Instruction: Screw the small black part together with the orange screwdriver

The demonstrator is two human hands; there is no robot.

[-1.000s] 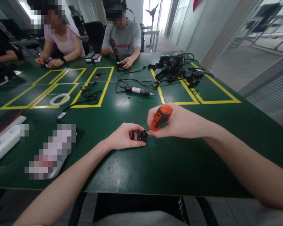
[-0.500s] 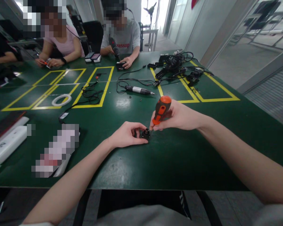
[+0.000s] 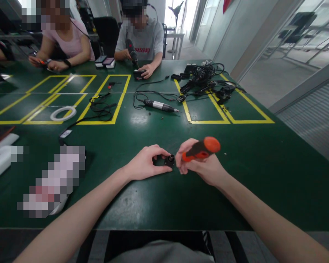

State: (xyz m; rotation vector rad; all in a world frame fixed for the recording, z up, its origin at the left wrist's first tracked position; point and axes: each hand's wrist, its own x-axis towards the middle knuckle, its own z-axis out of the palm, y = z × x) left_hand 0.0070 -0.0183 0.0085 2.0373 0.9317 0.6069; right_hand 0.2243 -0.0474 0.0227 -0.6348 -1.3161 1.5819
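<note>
My left hand (image 3: 149, 162) lies on the green table and pinches a small black part (image 3: 169, 160) between thumb and fingers. A short metal-looking cylinder stands up from the part's top. Just right of it, my right hand (image 3: 199, 164) is closed around a screwdriver (image 3: 201, 149) with an orange and dark grey handle. The handle leans to the right, its orange end up. The screwdriver's tip is hidden behind my right fingers, so I cannot tell whether it touches the black part.
Beyond my hands lie an electric screwdriver (image 3: 161, 105) with a cable and a heap of black cables (image 3: 201, 80). A white ring (image 3: 63, 113) and a power strip (image 3: 1, 160) are to the left. Across the table (image 3: 153, 204), a person (image 3: 142, 40) holds a drill (image 3: 132, 50).
My right hand has moved down and slightly right, and the screwdriver has tipped from near upright to leaning right. My left hand still holds the black part. The view has shifted a little.
</note>
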